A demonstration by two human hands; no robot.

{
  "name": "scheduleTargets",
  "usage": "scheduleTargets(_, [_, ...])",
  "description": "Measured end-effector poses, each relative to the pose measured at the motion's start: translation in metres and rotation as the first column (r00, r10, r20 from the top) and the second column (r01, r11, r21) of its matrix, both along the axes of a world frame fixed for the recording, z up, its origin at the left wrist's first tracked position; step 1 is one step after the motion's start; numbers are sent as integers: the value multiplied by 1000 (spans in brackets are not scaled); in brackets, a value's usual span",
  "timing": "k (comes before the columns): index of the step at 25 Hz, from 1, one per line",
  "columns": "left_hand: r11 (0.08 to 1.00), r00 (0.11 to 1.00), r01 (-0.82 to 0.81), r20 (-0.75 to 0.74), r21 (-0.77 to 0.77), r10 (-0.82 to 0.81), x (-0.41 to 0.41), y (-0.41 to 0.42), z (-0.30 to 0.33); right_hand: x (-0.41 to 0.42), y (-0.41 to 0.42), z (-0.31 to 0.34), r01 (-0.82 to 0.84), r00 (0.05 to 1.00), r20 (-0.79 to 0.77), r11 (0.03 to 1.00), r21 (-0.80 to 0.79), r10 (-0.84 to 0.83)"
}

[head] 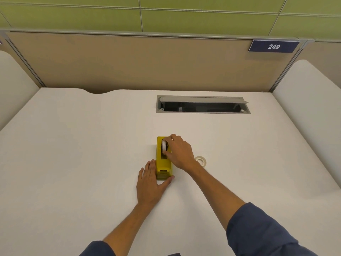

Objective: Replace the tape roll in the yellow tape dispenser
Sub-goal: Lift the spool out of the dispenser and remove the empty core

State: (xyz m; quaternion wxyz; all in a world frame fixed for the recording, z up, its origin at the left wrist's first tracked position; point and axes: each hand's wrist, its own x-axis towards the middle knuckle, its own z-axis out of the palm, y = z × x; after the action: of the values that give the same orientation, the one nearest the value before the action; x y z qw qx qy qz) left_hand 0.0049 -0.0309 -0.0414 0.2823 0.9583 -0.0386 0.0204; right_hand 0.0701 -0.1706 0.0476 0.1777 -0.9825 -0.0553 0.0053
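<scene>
The yellow tape dispenser (pixel 163 163) stands on the white desk (pixel 83 145), its cutter end toward me. A white tape roll (pixel 164 146) sits upright in its slot. My right hand (pixel 180 152) reaches over the dispenser from the right, with thumb and fingers pinched on that roll. My left hand (pixel 150 182) lies flat on the desk against the dispenser's left side, the thumb wrapped around its near end. A second tape roll (pixel 201 160) lies flat on the desk just right of my right wrist, partly hidden by it.
An open grey cable hatch (pixel 203 105) is set into the desk behind the dispenser. A tan partition (pixel 129 61) with a sign reading 249 (pixel 273 46) closes the back. White side panels stand at both desk edges.
</scene>
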Motion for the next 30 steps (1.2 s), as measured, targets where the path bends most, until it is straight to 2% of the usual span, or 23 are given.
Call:
scheduleTargets(5, [999, 999, 17, -31, -40, -18, -1, 1, 5, -4, -1, 4, 2, 1000, 14, 998, 62, -3])
scheduleTargets(8, [990, 991, 115, -66, -87, -120, -1, 7, 9, -8, -3, 7, 7, 1000, 15, 990, 142, -9])
scheduleTargets(10, [972, 975, 156, -127, -178, -180, 0, 14, 12, -11, -5, 11, 1, 1000, 14, 983, 185, -4])
scheduleTargets(12, [950, 979, 84, -151, -302, -134, 0, 19, 18, -16, -6, 14, -8, 1000, 16, 975, 222, 4])
scheduleTargets(15, [904, 997, -68, -4, -422, 73, -2, 17, 36, -27, -6, 19, -32, 999, 39, 956, 291, 21])
scheduleTargets(17, [866, 990, -76, 64, -495, 124, -1, 11, 53, -35, -6, 22, -57, 998, 54, 935, 350, 41])
scheduleTargets(20, [807, 998, 9, 55, -591, 29, 3, 6, 74, -47, -7, 26, -103, 994, 76, 915, 389, 79])
scheduleTargets(23, [776, 996, 88, 37, -624, -83, 4, 3, 85, -55, -10, 29, -112, 993, 89, 902, 418, 82])
scheduleTargets(30, [725, 989, 98, -12, -682, -145, 0, 2, 94, -67, -22, 33, -118, 992, 89, 881, 457, 86])
